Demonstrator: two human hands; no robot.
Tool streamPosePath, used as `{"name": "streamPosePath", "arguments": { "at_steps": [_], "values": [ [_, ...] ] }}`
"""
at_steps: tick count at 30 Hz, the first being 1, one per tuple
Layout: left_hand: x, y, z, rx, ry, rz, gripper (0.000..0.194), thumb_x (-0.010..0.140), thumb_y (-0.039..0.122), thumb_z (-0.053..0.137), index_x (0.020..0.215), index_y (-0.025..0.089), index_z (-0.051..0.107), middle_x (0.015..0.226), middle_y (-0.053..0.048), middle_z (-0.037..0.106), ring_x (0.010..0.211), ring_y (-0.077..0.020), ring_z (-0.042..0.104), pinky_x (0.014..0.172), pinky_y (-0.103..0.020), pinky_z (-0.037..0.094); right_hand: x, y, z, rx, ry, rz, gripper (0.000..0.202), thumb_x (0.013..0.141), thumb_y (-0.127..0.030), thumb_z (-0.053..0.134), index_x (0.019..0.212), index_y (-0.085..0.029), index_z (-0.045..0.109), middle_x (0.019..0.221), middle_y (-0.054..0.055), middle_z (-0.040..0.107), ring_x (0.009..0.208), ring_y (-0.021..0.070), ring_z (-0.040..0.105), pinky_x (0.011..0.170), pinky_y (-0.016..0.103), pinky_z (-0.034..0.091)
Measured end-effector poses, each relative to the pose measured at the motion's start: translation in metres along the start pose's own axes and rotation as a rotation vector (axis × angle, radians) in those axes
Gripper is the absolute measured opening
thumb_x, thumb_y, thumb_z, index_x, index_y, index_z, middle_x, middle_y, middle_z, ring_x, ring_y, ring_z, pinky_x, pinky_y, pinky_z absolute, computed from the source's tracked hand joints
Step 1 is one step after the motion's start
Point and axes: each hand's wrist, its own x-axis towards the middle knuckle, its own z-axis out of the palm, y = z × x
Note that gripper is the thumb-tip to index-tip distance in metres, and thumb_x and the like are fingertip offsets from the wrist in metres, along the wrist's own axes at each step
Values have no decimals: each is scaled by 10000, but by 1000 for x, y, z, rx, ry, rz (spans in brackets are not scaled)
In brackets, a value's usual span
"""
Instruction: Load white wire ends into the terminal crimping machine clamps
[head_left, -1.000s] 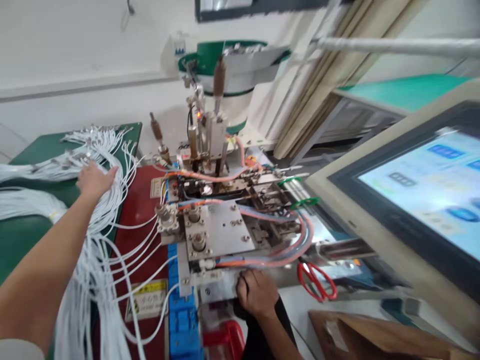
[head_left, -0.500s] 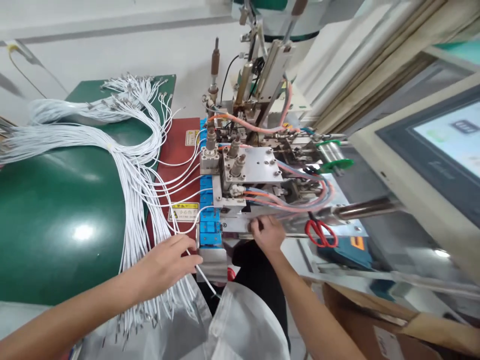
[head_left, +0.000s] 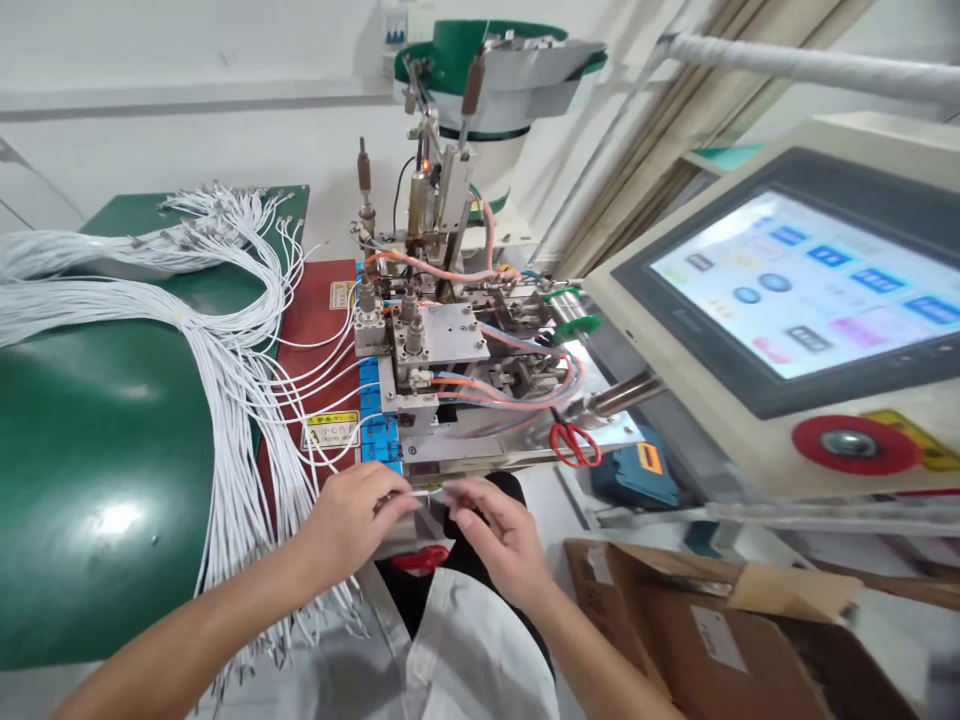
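My left hand (head_left: 356,518) pinches a white cable (head_left: 421,493) near its end, just in front of the machine's blue clamp row (head_left: 379,438). My right hand (head_left: 501,535) faces it, thumb and forefinger closed at the cable's tip; the tip itself is blurred. Left of the clamps, a large bundle of white cables (head_left: 229,440) spreads over the green tabletop (head_left: 97,460), many of its ends hanging off the near edge. Several cables from the bundle run across the red plate (head_left: 319,340) into the blue clamps.
The machine (head_left: 454,335) carries a wire spool (head_left: 566,313) and red-handled scissors (head_left: 574,443). A touchscreen panel (head_left: 787,285) with a red knob (head_left: 855,444) juts in at right. Below it stand cardboard boxes (head_left: 675,625). A green-rimmed feeder bowl (head_left: 495,75) rises behind.
My right hand has left the machine's front edge and come to the cable's end. My left hand has raised the cable towards it. The view has swung right, showing more of the touchscreen.
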Motion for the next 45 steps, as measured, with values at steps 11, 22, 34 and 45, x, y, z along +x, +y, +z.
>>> {"name": "streamPosePath", "arguments": {
  "at_steps": [11,22,34,45],
  "values": [
    [6,7,2,-174,53,-171,54,770,224,589,763,174,610,717,-5,637,659,-125,594,608,-216,479,39,-36,11,-207,-162,-38,128,812,-202,517,730,-186,614,709,15,603,669,133,556,627,239,428],
    [6,-4,7,-239,169,-225,200,838,229,502,920,201,682,839,-42,694,757,-154,626,705,-269,503,45,-35,28,-171,50,-35,152,836,-223,465,735,-184,571,719,23,571,658,140,533,612,251,433],
    [9,-2,4,-534,131,-465,183,793,290,535,786,153,656,752,-24,657,714,-152,577,681,-259,457,42,-26,46,52,187,81,113,716,-192,599,604,-178,599,645,3,544,608,127,507,571,243,403],
    [4,-1,21,-671,287,-473,153,816,300,515,795,152,548,749,-10,599,697,-126,564,657,-240,460,38,-22,73,557,327,346,110,688,-248,651,629,-164,612,634,-12,564,597,108,509,592,235,433]
  ]
}}
